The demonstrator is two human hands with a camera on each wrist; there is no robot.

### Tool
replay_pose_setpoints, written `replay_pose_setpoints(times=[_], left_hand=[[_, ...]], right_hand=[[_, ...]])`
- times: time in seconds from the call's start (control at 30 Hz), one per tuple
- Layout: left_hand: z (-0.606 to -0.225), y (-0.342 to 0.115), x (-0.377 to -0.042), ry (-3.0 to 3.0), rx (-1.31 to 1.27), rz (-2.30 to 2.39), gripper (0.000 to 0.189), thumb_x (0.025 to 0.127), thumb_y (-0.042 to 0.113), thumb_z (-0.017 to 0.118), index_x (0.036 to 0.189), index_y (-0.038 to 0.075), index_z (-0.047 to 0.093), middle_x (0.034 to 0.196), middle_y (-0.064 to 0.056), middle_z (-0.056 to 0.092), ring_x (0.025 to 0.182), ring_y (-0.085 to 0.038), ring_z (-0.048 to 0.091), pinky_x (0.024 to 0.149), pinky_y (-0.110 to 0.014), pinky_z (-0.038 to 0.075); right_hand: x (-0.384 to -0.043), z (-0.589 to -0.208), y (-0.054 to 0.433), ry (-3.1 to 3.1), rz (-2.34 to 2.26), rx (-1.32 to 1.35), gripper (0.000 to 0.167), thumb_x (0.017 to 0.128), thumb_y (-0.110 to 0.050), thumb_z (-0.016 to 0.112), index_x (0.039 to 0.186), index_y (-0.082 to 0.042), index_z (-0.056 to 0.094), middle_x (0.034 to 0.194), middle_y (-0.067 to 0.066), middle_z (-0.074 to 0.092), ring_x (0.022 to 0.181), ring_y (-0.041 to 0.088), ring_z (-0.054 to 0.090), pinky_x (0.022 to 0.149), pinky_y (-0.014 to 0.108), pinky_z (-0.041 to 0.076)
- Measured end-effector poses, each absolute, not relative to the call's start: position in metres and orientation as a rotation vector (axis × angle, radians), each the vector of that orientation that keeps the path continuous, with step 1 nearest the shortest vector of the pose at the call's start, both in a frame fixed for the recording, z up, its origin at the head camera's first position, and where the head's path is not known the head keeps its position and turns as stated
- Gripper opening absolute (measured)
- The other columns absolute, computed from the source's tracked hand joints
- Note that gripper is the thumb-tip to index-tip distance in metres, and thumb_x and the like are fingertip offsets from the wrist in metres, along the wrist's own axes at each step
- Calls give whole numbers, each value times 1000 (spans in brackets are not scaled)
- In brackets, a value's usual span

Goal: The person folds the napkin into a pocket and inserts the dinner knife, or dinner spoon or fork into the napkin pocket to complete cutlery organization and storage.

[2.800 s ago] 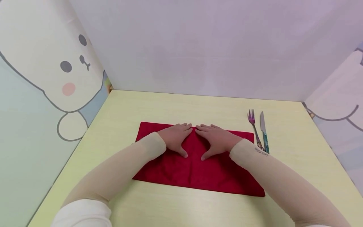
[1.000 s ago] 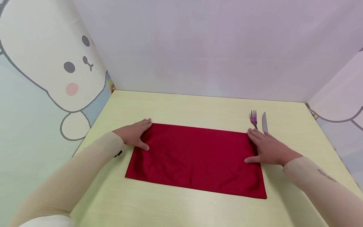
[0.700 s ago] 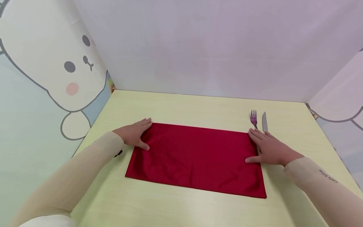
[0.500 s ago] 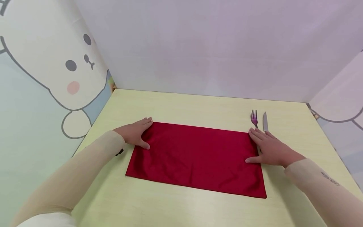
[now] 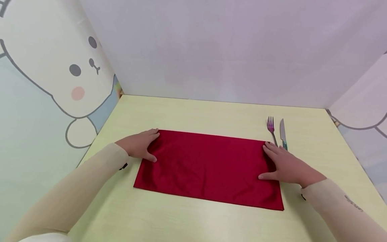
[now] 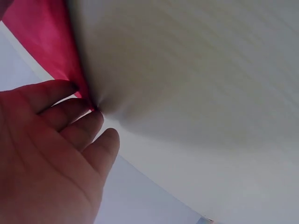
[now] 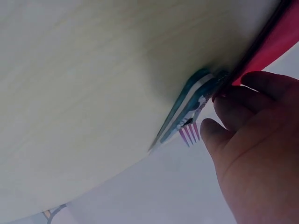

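A red cloth (image 5: 208, 168) lies spread on the table (image 5: 196, 222), with the left hand (image 5: 139, 144) at its far left corner and the right hand (image 5: 288, 166) at its far right one. Both hands look relaxed and ungripping, fingertips at the corners and thumbs splayed on the fabric; set so wide apart, they would steady the far edge evenly and leave the middle uncovered. The fork (image 5: 270, 126) and knife (image 5: 283, 131) lie side by side just past the right corner, off the fabric, so they do not weigh on it. The cloth is rectangular, thin and satiny, with faint creases; the fork's tines shine purple, the knife's handle is turquoise, and the tabletop is pale, wood-grained and smooth-looking.
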State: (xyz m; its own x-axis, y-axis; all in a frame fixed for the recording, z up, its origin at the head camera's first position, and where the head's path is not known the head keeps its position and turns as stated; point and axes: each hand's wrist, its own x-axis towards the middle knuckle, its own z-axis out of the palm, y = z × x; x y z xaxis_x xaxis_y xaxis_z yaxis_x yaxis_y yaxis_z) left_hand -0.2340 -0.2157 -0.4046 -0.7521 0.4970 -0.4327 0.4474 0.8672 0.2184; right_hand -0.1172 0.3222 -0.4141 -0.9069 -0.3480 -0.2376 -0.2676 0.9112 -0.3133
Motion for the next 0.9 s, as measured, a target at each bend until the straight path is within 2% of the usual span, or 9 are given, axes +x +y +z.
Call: replay_pose_setpoints(times=[0.3, 0.63, 0.9], left_hand=[[-413, -222, -243, 2542, 683, 155, 115, 79, 55, 85, 164, 7, 24, 172, -12, 13, 156, -38, 11, 120, -54, 30], [-412, -232, -255, 2529, 634, 165, 125, 73, 57, 89, 165, 7, 20, 172, -12, 9, 155, -44, 9, 118, -60, 28], [-409, -240, -255, 2526, 633, 182, 125, 74, 53, 90, 164, 4, 20, 172, -16, 9, 154, -47, 9, 118, -63, 26]], right_hand=[[-128, -420, 326, 2773, -427, -461, 130, 73, -81, 71, 158, 7, 28, 165, 28, 20, 151, 50, 16, 119, 65, 17], [-138, -418, 316, 2755, -424, -465, 130, 74, -78, 74, 159, 8, 26, 165, 29, 19, 151, 50, 13, 120, 65, 15], [-142, -418, 309, 2764, -425, -469, 128, 75, -77, 74, 159, 7, 27, 166, 28, 19, 152, 49, 14, 120, 65, 16]])
